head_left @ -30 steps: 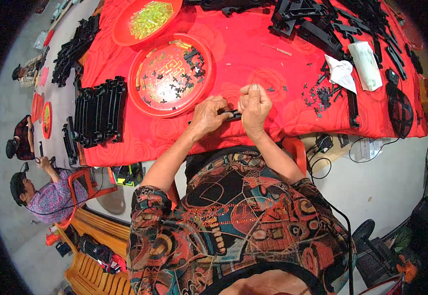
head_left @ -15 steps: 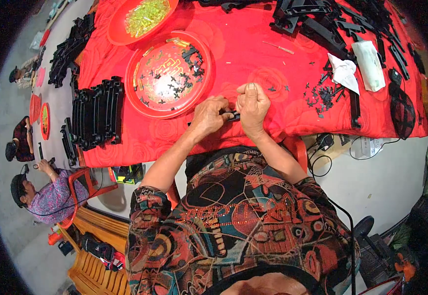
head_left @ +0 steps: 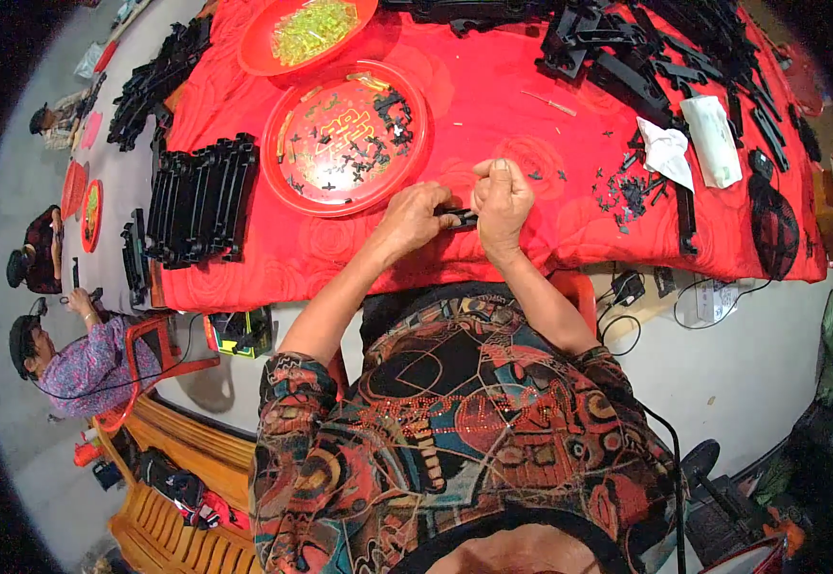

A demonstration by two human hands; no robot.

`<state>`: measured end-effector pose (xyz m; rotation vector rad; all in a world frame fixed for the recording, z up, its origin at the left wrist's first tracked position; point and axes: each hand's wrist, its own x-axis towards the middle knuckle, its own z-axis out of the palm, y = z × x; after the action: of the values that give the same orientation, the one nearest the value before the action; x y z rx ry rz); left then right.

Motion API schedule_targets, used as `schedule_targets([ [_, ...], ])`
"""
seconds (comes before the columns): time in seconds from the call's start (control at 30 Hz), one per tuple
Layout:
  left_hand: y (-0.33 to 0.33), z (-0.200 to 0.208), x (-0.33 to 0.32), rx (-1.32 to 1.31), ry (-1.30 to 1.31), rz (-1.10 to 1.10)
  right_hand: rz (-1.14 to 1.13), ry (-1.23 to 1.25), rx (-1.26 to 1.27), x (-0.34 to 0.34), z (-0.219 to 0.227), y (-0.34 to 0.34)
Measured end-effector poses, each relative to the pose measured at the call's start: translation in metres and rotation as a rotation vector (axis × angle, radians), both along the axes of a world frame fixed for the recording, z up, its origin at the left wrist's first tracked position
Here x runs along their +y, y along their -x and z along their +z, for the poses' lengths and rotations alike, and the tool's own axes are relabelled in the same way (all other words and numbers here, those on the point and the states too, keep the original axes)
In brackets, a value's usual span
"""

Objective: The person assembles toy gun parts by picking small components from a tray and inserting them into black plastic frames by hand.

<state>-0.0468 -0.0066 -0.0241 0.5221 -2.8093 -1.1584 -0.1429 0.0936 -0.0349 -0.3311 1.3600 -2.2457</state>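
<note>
Between both hands, left grip [head_left: 415, 218] and right grip [head_left: 501, 196] pinch black part [head_left: 457, 218].

Both forearms enter from below, bare, converging ahead of torso. Left hand [head_left: 415, 218] palm down, fingers curled, tips pinched toward right. Right hand [head_left: 501, 196] fisted, knuckles up, thumb side facing left. Hands almost touching, both closed

Surface cloth [head_left: 493, 105]: bright red, faint rose pattern. Round tray [head_left: 345, 139]: red, gold emblem, black small parts. Second tray [head_left: 306, 33]: red, yellow-green pieces. Stacked frames [head_left: 197, 196]: black. Shirt [head_left: 455, 430]: multicoloured geometric print, orange, teal, black.
</note>
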Motion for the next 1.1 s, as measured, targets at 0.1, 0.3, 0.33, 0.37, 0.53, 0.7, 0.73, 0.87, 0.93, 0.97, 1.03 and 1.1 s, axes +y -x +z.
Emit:
schedule_targets([
  [0.1, -0.014, 0.009, -0.001, 0.078, 0.023, 0.014, 0.036, 0.113, -0.142, 0.003, 0.003, 0.006],
  [0.3, -0.051, 0.003, 0.009, 0.309, 0.266, 0.124, -0.003, 0.216, -0.093, 0.007, 0.018, 0.015],
  [0.33, -0.051, 0.001, 0.009, 0.311, 0.266, 0.125, 0.006, 0.232, -0.085, 0.005, 0.019, 0.014],
  [0.37, -0.049, -0.002, 0.012, 0.316, 0.309, 0.122, 0.005, 0.23, -0.083, 0.005, 0.019, 0.012],
  [0.53, -0.042, -0.018, 0.015, 0.29, 0.406, 0.163, 0.118, 0.202, 0.004, -0.002, 0.012, -0.004],
  [0.7, -0.041, -0.018, 0.02, 0.318, 0.406, 0.177, 0.122, 0.163, 0.048, -0.005, 0.0, -0.005],
  [0.73, -0.041, -0.018, 0.02, 0.311, 0.409, 0.182, 0.133, 0.153, 0.064, -0.005, 0.0, -0.005],
  [0.87, -0.043, -0.02, 0.019, 0.319, 0.388, 0.192, 0.156, 0.087, 0.1, -0.007, 0.001, -0.006],
  [0.93, -0.042, -0.018, 0.019, 0.326, 0.368, 0.196, 0.149, 0.039, 0.167, -0.009, -0.001, -0.007],
  [0.97, -0.042, -0.018, 0.018, 0.324, 0.365, 0.198, 0.142, -0.004, 0.237, -0.01, -0.002, -0.007],
  [1.03, -0.042, -0.018, 0.016, 0.499, 0.331, 0.18, 0.155, -0.009, 0.252, -0.009, -0.006, -0.007],
  [1.1, -0.048, -0.02, 0.013, 0.469, 0.411, 0.104, 0.17, -0.01, 0.266, -0.01, -0.005, -0.009],
])
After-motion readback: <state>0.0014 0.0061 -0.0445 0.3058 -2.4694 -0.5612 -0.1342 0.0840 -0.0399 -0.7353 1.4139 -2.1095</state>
